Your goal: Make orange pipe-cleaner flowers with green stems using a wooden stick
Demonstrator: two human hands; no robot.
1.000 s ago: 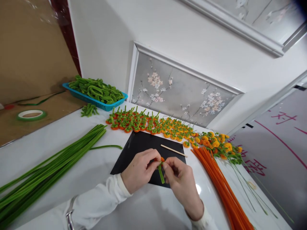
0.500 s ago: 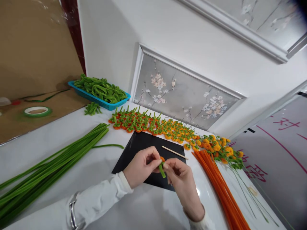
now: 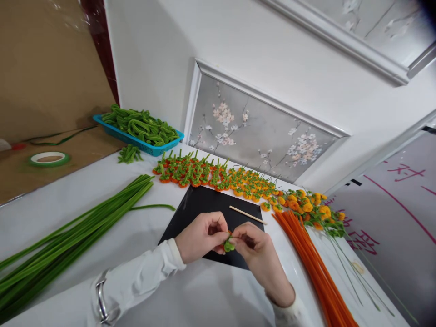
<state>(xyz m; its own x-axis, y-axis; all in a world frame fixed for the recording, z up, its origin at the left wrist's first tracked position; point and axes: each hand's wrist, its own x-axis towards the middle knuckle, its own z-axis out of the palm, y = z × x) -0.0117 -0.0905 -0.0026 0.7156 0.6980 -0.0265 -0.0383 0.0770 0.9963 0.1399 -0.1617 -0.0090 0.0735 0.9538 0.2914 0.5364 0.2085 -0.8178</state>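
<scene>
Above the front part of a black mat [image 3: 200, 204], both hands meet at a small orange and green pipe-cleaner flower [image 3: 229, 245]. My left hand [image 3: 203, 236] pinches it from the left between thumb and fingers. From the right, my right hand [image 3: 254, 247] pinches the same flower with thumb and forefinger. Its green part shows below the fingertips; most of the orange is hidden by them. A thin wooden stick [image 3: 248, 215] lies on the mat just beyond my right hand.
Rows of orange and yellow pipe-cleaner flowers [image 3: 204, 172] line the back. Green pipe cleaners [image 3: 78, 227] lie left, orange ones [image 3: 313, 268] right. A blue basket [image 3: 155, 150] holds green pieces; green tape [image 3: 49, 158] lies left. Stemmed flowers [image 3: 316, 209] lie at the right.
The flower has turned between the fingers: its green strip, which hung down before, now shows as a compact green shape. Both hands stay in nearly the same place.
</scene>
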